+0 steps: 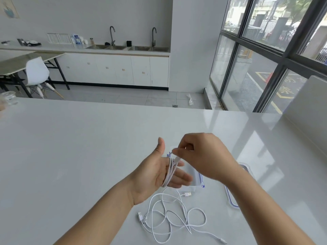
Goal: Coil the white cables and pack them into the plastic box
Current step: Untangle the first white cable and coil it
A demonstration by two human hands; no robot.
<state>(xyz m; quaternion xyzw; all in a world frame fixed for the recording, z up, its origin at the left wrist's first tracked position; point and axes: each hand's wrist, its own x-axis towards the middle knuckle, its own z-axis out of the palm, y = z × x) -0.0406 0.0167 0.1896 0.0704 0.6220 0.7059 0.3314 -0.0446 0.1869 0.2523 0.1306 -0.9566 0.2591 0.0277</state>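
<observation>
My left hand is held flat above the table, thumb up, with a white cable wound in several loops around its fingers. My right hand pinches the free end of that cable just above the coil. Loose white cables lie tangled on the table below my hands, with USB plugs showing at their ends. The clear plastic box with blue clips stands behind my left fingers, mostly hidden. Its blue-rimmed lid lies to the right, partly under my right forearm.
The white table stretches wide to the left and ahead. A clear object sits at the far left edge. A white panel rises at the right. Beyond the table are a counter with sinks, a chair and large windows.
</observation>
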